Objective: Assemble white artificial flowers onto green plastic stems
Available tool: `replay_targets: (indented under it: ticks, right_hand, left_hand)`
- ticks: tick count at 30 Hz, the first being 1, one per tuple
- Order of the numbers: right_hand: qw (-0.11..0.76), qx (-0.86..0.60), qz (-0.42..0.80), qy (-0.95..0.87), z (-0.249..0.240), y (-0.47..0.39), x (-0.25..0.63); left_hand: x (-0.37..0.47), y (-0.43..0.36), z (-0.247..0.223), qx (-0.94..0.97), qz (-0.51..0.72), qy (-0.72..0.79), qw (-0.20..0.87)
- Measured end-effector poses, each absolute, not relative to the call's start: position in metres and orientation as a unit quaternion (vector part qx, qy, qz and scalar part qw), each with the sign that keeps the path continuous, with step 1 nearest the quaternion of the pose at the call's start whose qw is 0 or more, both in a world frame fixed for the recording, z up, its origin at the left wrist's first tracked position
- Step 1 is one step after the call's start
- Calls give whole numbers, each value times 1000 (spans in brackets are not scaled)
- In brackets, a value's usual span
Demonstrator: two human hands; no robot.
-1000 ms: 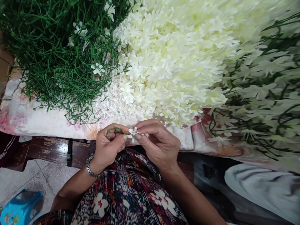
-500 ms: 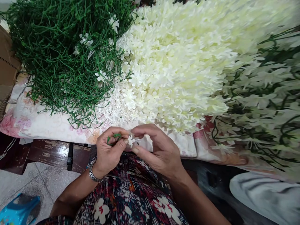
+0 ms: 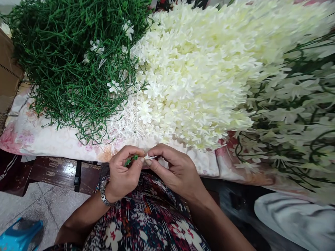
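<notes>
My left hand [image 3: 125, 170] is closed in a pinch around a green plastic stem [image 3: 131, 159], whose small tips stick out above the fingers. Between both sets of fingertips is a small white stamen piece [image 3: 149, 157], with thin strands pointing right. Thumb and forefinger of my right hand [image 3: 178, 170] are closed on it. Beyond my hands, loose white stamens [image 3: 123, 122] lie between a heap of green stems [image 3: 70, 66] and a large pile of cream-white artificial petals [image 3: 193, 76].
A floral cloth [image 3: 60, 139] covers the work surface. At right lie assembled white flowers on green stems [image 3: 293, 115]. A cardboard box [image 3: 9, 59] stands at the left edge, a blue stool [image 3: 22, 233] on the floor below. Grey fabric [image 3: 295, 219] is at lower right.
My right thumb and forefinger have come in from around the white piece and now pinch it. Both hands have shifted slightly toward my body.
</notes>
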State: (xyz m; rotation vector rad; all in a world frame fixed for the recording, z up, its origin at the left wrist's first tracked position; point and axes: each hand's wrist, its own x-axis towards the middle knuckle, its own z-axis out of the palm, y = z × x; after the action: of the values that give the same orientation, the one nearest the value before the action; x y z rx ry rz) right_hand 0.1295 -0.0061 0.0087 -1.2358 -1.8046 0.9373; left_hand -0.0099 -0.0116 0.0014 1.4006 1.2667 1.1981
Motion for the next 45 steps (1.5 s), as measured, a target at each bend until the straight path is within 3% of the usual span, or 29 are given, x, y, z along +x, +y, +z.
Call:
replay_targets:
  ticks: [10, 20, 29, 36, 45]
  right_hand:
    - [388, -512, 347, -683, 8, -6, 136]
    - [406, -442, 278, -750, 34, -4, 143]
    - [316, -429, 163, -830, 32, -3, 148]
    - [299, -437, 104, -842, 26, -5, 150]
    - [342, -458, 158, -805, 8, 1, 149]
  left_hand:
    - [-19, -8, 7, 630, 441, 472, 430]
    - [-19, -5, 0, 694, 438, 428, 378]
    - [-18, -5, -4, 738, 414, 411, 337]
    - [-14, -1, -7, 765, 388, 413, 305]
    - [-9, 5, -13, 756, 393, 420, 311]
